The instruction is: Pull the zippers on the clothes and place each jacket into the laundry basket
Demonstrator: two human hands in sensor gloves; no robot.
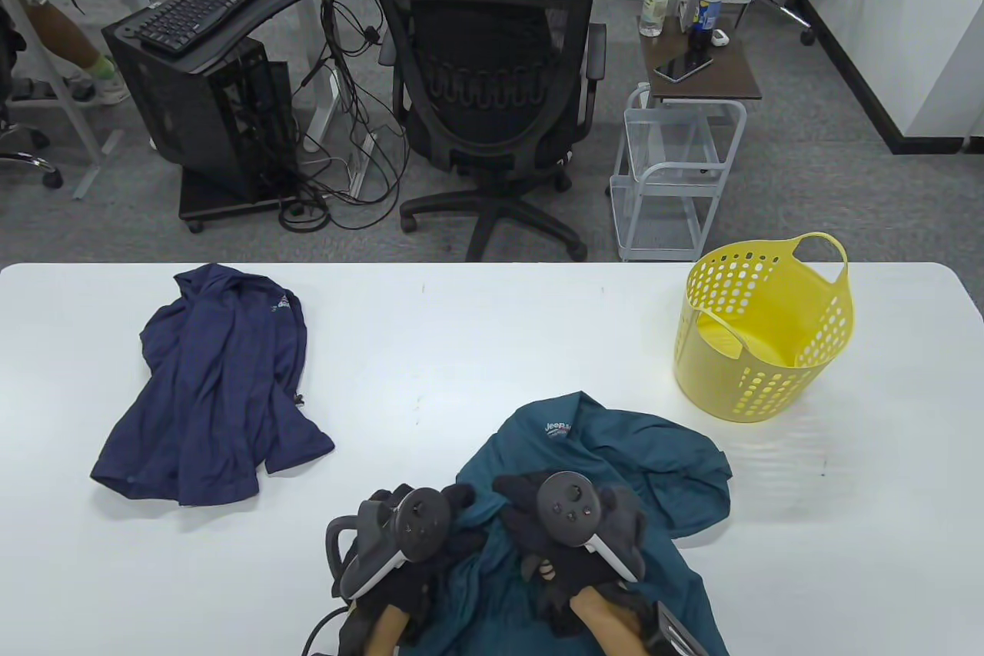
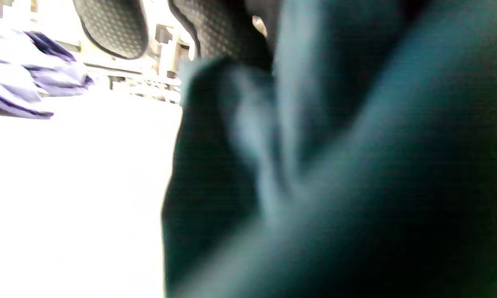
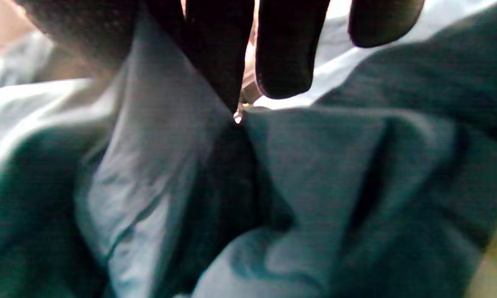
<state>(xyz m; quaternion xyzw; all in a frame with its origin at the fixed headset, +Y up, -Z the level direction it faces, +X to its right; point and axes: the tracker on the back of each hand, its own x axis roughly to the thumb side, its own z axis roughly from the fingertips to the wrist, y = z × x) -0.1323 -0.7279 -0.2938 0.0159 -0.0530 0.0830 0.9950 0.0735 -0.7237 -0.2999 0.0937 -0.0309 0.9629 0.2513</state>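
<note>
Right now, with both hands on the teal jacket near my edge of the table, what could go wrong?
1. The teal jacket is bunched and folded, so the zipper may snag fabric; neither wrist view shows the zipper clearly.
2. Its lower part lies at the near table edge and could slide off.
3. The yellow laundry basket looks light; a sloppy drop might tip it.

jacket under the hands point(image 1: 615, 456): teal, white chest logo
jacket left of the hands point(image 1: 215, 387): navy blue
basket right of the hands point(image 1: 761, 325): yellow, perforated
gloves point(image 1: 530, 502): black
table point(image 1: 477, 333): white
</note>
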